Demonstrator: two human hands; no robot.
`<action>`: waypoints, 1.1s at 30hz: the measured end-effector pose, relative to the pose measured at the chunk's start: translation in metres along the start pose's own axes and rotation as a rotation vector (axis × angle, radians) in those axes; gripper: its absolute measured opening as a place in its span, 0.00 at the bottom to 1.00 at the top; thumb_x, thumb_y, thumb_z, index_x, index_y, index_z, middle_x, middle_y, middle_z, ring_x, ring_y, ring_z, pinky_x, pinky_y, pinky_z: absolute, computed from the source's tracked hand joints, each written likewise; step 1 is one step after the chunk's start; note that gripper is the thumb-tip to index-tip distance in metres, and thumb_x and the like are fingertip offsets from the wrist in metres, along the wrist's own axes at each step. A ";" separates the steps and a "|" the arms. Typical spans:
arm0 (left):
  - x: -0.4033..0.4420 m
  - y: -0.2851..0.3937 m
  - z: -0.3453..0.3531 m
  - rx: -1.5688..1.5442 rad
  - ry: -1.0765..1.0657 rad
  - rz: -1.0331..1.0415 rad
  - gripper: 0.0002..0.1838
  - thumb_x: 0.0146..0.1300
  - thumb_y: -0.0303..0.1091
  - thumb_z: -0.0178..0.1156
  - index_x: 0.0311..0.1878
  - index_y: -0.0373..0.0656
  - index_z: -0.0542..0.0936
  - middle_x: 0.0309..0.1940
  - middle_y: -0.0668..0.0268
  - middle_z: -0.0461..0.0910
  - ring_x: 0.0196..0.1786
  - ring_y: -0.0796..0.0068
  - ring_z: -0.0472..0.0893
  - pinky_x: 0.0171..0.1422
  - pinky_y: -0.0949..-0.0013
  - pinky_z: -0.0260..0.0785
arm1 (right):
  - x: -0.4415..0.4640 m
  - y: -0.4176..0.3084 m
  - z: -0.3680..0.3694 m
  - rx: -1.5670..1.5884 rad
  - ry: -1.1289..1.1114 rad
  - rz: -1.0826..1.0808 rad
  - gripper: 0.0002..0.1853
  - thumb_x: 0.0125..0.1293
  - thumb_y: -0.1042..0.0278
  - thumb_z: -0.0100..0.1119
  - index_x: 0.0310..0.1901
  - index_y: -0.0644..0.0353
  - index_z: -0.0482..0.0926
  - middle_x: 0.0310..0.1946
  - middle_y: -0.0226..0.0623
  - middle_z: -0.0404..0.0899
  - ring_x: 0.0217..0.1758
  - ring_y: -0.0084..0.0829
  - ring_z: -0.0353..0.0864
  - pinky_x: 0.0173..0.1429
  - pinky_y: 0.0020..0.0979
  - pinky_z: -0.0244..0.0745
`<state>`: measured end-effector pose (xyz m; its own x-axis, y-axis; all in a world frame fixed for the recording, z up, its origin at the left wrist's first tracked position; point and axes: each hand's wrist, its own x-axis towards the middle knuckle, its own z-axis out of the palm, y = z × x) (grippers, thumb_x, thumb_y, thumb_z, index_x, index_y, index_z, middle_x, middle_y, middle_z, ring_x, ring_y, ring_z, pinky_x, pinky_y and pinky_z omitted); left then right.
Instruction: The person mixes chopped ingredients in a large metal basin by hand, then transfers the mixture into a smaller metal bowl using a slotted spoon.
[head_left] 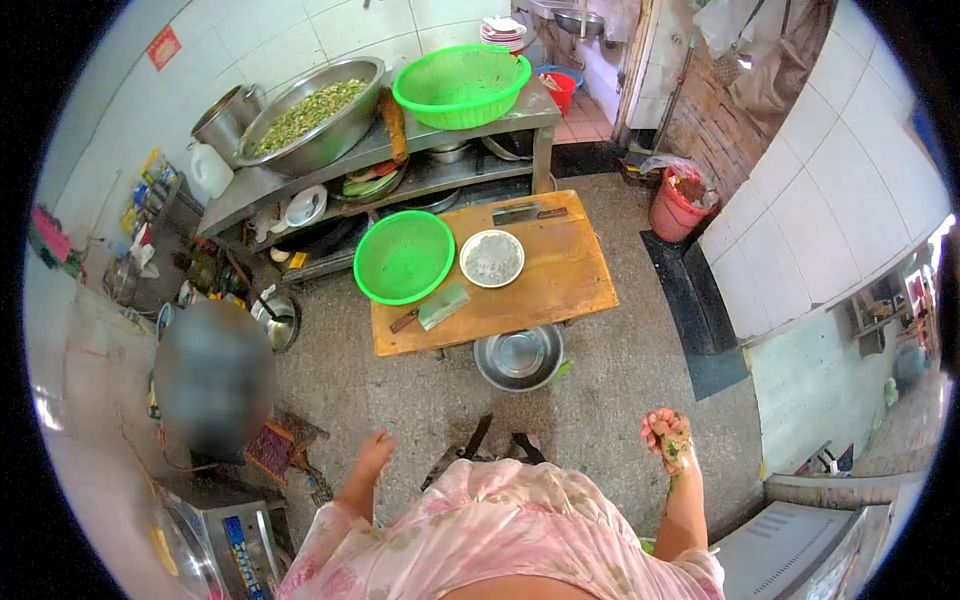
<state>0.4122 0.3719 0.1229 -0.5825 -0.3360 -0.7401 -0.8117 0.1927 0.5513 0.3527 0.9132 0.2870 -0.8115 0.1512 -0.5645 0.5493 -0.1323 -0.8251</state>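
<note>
Within white-tiled walls [820, 175], above a speckled grey floor [600, 420]. Stuck over curled fingers on the right hand [670, 443]: brown, green-flecked mixture [681, 436], spread lengthwise toward the wrist — cannot tell whether clenched on a lump or only coated. Released, loosely bent and aimed forward: left hand [374, 455]. Ahead, between both hands: steel basin [488, 362], partly beneath the near edge of a wooden table [565, 285]. Atop that: cleaver [443, 307], handle angled to the near left; white bowl [492, 258]; green basket [404, 257]; second knife [516, 213] along the far edge. Floor room between hands and table — then, forward-right of the right hand, dark strip [690, 310].
</note>
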 end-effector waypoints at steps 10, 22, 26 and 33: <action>0.127 0.187 0.071 0.383 -0.278 0.297 0.28 0.52 0.45 0.58 0.54 0.38 0.69 0.42 0.56 0.75 0.42 0.67 0.75 0.47 0.68 0.65 | 0.055 -0.008 0.013 -0.004 0.283 0.161 0.10 0.60 0.65 0.51 0.23 0.58 0.72 0.17 0.30 0.72 0.14 0.19 0.66 0.16 0.20 0.59; 0.276 0.345 0.001 0.473 -0.097 0.476 0.28 0.49 0.46 0.58 0.51 0.38 0.71 0.41 0.52 0.76 0.42 0.58 0.76 0.48 0.64 0.67 | 0.156 -0.065 0.122 0.079 0.266 0.072 0.07 0.59 0.68 0.49 0.26 0.60 0.72 0.17 0.32 0.72 0.14 0.21 0.67 0.15 0.21 0.60; 0.305 0.327 -0.017 0.339 -0.004 0.426 0.27 0.49 0.46 0.58 0.51 0.41 0.72 0.45 0.49 0.74 0.46 0.57 0.75 0.50 0.63 0.66 | 0.184 -0.094 0.139 0.005 0.202 0.104 0.07 0.58 0.69 0.50 0.26 0.60 0.72 0.17 0.32 0.73 0.14 0.21 0.67 0.15 0.20 0.60; 0.246 0.243 -0.021 0.347 -0.070 0.253 0.25 0.50 0.47 0.56 0.49 0.43 0.74 0.45 0.48 0.73 0.51 0.53 0.72 0.55 0.58 0.63 | 0.196 -0.080 0.115 0.034 0.068 0.052 0.07 0.57 0.69 0.52 0.25 0.60 0.72 0.17 0.33 0.74 0.14 0.21 0.67 0.15 0.21 0.60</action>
<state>0.0723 0.3167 0.0826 -0.7570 -0.1768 -0.6291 -0.6019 0.5633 0.5660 0.1266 0.8409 0.2451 -0.7660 0.2096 -0.6077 0.5821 -0.1748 -0.7941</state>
